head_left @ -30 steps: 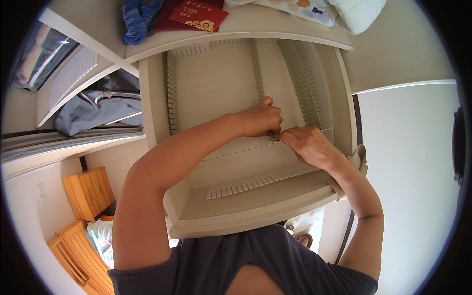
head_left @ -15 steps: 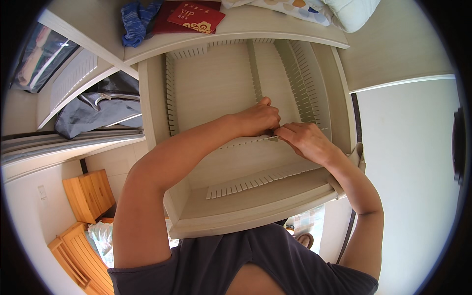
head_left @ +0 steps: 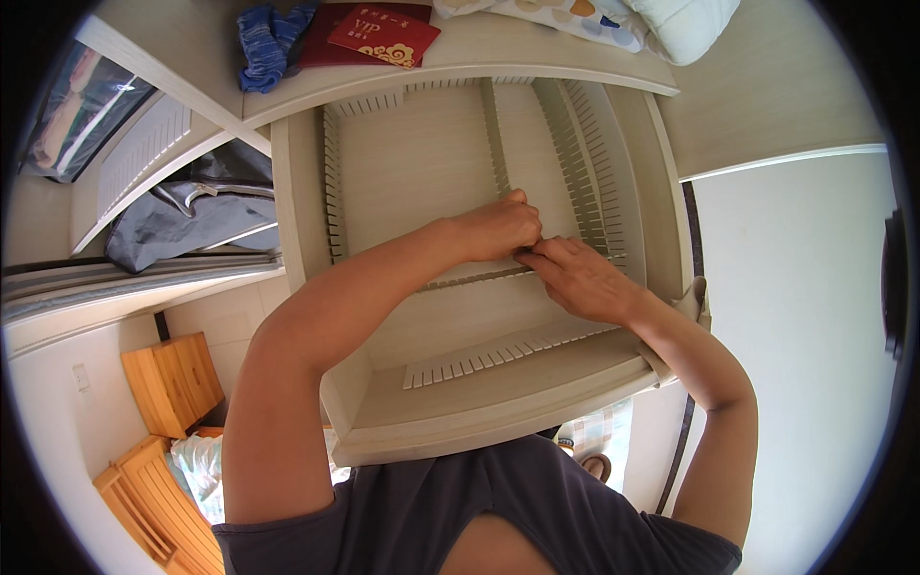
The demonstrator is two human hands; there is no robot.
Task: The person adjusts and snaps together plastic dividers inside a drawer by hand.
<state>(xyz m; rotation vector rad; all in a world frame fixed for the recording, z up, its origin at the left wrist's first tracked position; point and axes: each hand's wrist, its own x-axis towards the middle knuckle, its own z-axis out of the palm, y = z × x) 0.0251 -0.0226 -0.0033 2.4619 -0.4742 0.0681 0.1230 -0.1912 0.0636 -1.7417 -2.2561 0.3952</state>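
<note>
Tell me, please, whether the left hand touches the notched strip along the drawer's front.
Apart: the head view shows the cross divider and drawer floor between left hand and notched strip.

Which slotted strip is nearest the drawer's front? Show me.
The pale front strip: the crosswise strip at the right hand and all others sit farther back.

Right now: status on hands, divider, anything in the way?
Left hand and right hand close together at crosswise slotted divider; exact grip hidden. Divider inside pulled-out drawer. Hands block view of part of divider.
</note>
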